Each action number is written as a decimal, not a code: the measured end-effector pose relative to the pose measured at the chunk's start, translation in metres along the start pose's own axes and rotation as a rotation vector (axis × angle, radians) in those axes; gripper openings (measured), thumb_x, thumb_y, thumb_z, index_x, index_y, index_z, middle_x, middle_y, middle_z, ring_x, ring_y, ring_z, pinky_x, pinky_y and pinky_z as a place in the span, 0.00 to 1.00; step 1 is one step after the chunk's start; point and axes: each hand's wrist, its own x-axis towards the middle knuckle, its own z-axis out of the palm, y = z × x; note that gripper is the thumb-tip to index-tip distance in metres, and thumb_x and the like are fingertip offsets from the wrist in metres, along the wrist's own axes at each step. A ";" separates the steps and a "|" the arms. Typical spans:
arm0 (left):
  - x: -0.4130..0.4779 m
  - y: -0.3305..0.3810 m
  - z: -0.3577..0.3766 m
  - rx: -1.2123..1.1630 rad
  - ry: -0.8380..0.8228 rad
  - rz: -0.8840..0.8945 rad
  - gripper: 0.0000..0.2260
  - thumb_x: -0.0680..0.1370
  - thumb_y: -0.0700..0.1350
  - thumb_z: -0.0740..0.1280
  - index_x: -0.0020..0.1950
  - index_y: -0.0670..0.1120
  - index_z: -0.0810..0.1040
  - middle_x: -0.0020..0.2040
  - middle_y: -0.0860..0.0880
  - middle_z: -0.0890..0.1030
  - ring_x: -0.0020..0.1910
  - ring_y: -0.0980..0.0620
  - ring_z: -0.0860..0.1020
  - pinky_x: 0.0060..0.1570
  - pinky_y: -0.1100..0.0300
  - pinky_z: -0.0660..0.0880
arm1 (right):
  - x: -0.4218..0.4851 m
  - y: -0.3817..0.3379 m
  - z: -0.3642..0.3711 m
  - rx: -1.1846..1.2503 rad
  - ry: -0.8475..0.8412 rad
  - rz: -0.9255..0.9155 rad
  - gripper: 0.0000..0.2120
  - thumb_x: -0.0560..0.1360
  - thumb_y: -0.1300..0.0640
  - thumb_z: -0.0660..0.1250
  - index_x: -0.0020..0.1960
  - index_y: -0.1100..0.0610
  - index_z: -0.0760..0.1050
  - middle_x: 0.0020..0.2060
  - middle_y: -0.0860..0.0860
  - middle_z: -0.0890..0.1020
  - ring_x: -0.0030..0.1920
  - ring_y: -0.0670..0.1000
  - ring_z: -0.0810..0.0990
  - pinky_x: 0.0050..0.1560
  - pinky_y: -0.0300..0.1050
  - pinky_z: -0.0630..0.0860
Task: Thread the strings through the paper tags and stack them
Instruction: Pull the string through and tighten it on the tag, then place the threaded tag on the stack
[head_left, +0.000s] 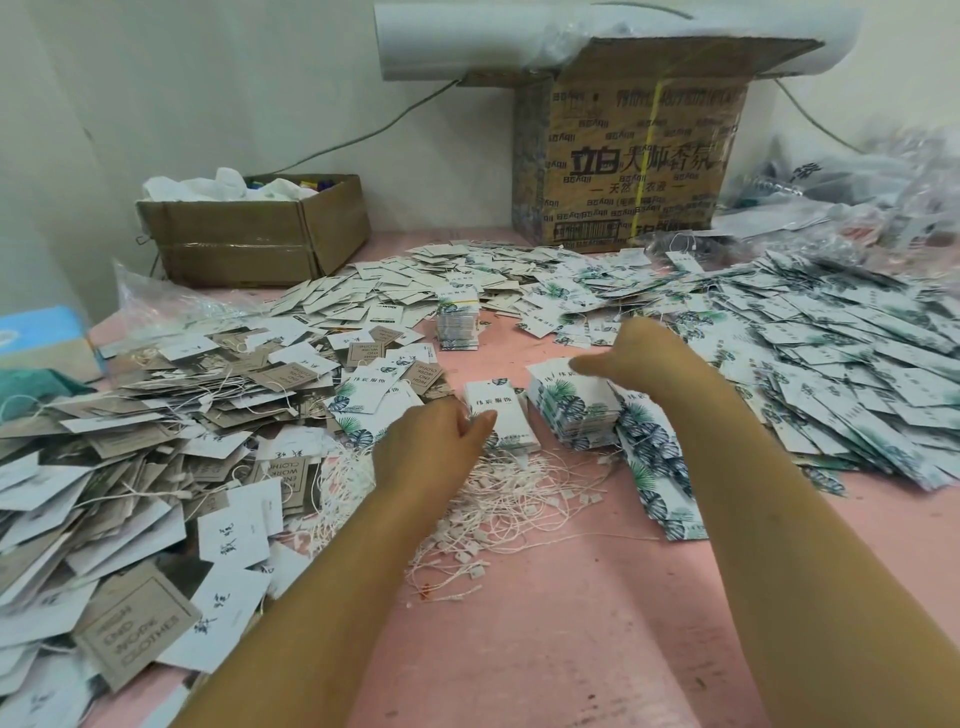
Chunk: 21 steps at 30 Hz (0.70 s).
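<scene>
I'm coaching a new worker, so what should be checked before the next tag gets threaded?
1. Loose strings in reach: ok, piled on the pink table just before both hands.
2. Small tag stack at left hand: ok, the hand touches it.
3. String already picked: cannot tell, either hand.
4. Right hand free: cannot tell, fingers hidden, blurred.
5. Leaf-print tag stack tidy: ok, stands squared beside the small one.
</scene>
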 end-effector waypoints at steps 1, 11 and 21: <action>-0.001 -0.002 0.003 0.051 0.006 -0.021 0.21 0.77 0.63 0.57 0.34 0.48 0.68 0.34 0.51 0.76 0.35 0.49 0.75 0.33 0.60 0.65 | -0.001 -0.001 0.003 -0.086 -0.043 0.008 0.24 0.71 0.43 0.69 0.38 0.61 0.62 0.30 0.52 0.69 0.30 0.50 0.69 0.30 0.41 0.64; 0.000 -0.001 0.014 0.052 -0.032 -0.072 0.15 0.75 0.63 0.62 0.44 0.52 0.72 0.37 0.55 0.73 0.40 0.49 0.73 0.39 0.59 0.65 | -0.005 -0.008 0.012 -0.206 -0.033 0.017 0.23 0.67 0.42 0.73 0.36 0.58 0.66 0.31 0.52 0.76 0.38 0.54 0.77 0.37 0.43 0.71; 0.007 -0.007 0.006 -0.363 -0.180 -0.167 0.09 0.73 0.48 0.69 0.36 0.46 0.78 0.32 0.49 0.74 0.33 0.48 0.73 0.39 0.59 0.66 | -0.009 -0.009 0.008 -0.232 0.030 0.012 0.24 0.67 0.45 0.74 0.33 0.58 0.63 0.29 0.52 0.70 0.36 0.55 0.72 0.36 0.44 0.67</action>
